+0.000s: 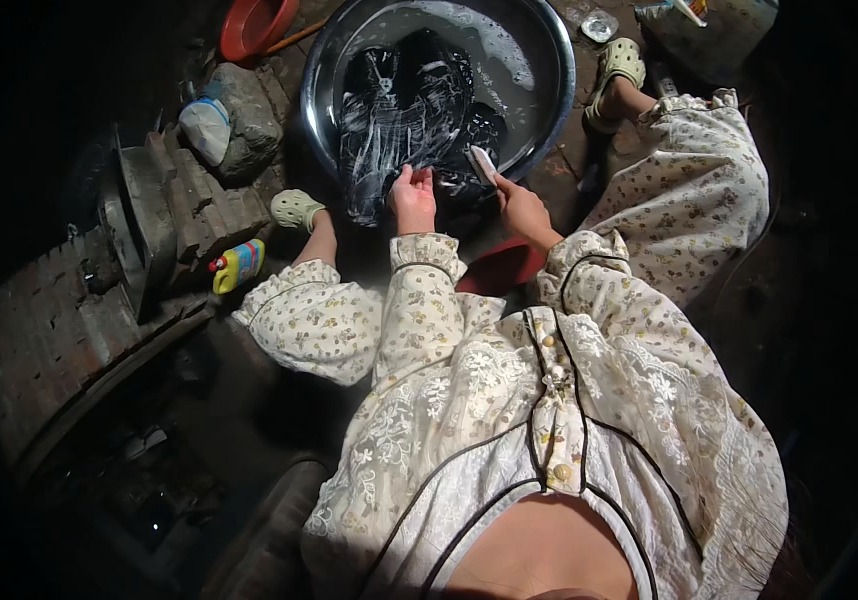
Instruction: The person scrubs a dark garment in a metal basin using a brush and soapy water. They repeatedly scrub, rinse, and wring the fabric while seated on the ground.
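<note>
A large metal basin (565, 82) of soapy water stands before me. A wet black garment (406, 112), streaked with white suds, lies in it and reaches its near rim. My left hand (413, 196) is palm up at the garment's near edge, fingers curled, seemingly pinching the cloth; the grip is partly hidden. My right hand (525, 210) is closed around the handle of a scrubbing brush (484, 163), whose head is at the near right part of the basin, close to the cloth.
At the left are a red plastic basin (253, 26), a rock (249, 120) with a white bag (205, 129) against it, bricks (208, 210) and a yellow bottle (239, 266). Something red (500, 266) is beneath my forearms. A large bag (721, 37) stands at the upper right.
</note>
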`<state>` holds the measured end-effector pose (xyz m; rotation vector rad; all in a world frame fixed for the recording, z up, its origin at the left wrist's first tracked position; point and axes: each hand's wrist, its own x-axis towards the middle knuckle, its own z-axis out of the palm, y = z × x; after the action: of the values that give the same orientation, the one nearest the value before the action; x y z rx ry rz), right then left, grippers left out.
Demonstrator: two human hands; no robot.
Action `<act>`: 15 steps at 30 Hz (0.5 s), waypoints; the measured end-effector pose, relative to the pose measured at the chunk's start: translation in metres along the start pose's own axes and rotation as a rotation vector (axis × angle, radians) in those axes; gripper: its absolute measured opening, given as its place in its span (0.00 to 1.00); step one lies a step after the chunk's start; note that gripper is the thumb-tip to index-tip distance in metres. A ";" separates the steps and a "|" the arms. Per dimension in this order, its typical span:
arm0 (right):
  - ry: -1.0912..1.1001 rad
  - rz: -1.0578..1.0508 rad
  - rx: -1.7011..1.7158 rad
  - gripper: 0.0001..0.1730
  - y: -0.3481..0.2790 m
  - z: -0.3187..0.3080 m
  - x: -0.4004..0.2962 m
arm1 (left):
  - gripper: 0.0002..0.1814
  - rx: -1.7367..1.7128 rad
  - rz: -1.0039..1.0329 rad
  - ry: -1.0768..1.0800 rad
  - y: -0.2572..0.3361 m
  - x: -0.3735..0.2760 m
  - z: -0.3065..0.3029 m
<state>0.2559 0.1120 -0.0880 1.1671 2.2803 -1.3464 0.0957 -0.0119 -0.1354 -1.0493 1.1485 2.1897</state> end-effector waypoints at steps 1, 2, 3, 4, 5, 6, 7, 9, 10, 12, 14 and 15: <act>-0.024 0.005 -0.013 0.20 -0.001 0.001 -0.002 | 0.07 -0.033 -0.015 0.009 0.005 -0.001 -0.002; -0.019 -0.027 0.003 0.20 0.006 0.008 0.002 | 0.07 0.079 0.130 0.063 0.006 -0.002 -0.003; -0.006 -0.039 0.038 0.20 0.012 0.015 0.005 | 0.07 0.194 0.271 0.111 0.003 -0.014 0.007; 0.002 -0.057 0.069 0.20 0.014 0.021 0.006 | 0.07 0.304 0.415 0.164 -0.001 -0.022 0.010; 0.010 -0.073 0.101 0.20 0.017 0.026 0.007 | 0.08 0.693 0.794 0.233 -0.007 -0.022 0.006; 0.005 -0.071 0.096 0.20 0.019 0.026 0.009 | 0.09 1.028 1.131 0.133 -0.009 -0.035 0.013; 0.004 -0.069 0.090 0.20 0.020 0.023 0.011 | 0.11 1.353 1.466 0.007 -0.008 -0.053 0.026; -0.025 -0.072 0.104 0.20 0.014 0.022 0.010 | 0.13 1.779 1.360 -0.531 0.000 -0.063 0.035; -0.039 -0.064 0.116 0.20 0.011 0.021 0.010 | 0.13 1.879 1.387 -0.589 -0.001 -0.065 0.031; -0.039 -0.059 0.178 0.20 0.013 0.027 0.012 | 0.12 2.034 1.499 -0.679 -0.005 -0.051 0.022; -0.060 -0.058 0.300 0.20 0.011 0.025 0.010 | 0.10 2.163 1.474 -0.731 0.003 -0.032 0.018; -0.041 -0.079 0.326 0.20 0.010 0.027 0.010 | 0.10 2.177 1.396 -0.709 0.007 -0.030 0.019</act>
<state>0.2521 0.0976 -0.1150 1.1368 2.1530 -1.8074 0.1014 -0.0014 -0.1011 1.5383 2.6004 0.1942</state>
